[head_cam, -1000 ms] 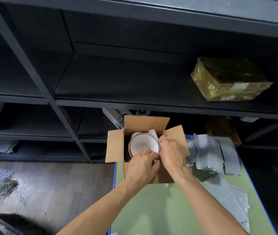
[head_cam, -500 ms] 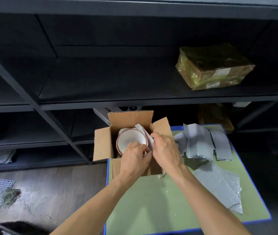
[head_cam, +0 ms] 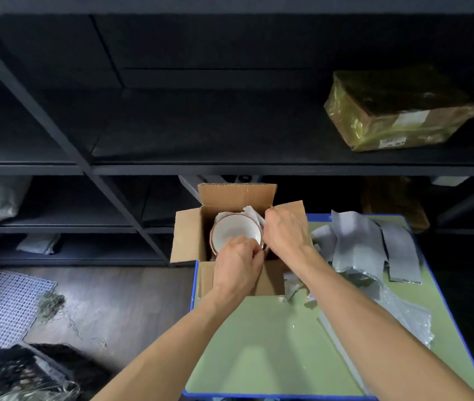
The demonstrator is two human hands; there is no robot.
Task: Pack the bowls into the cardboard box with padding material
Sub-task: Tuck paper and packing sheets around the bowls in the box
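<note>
Left hand [head_cam: 237, 261] pinches bowl [head_cam: 235, 231] rim; right hand [head_cam: 286, 234] grips padding [head_cam: 252, 213] beside it.

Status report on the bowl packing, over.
Left hand grips bowl rim inside cardboard box. Right hand pinches padding paper beside it. Nothing blocking.

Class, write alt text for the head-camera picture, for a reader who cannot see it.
A person's left hand grips the near rim of a white bowl inside an open cardboard box, while the right hand grips white padding paper beside the bowl. The box stands on a green table, with grey padding sheets to its right.
</note>
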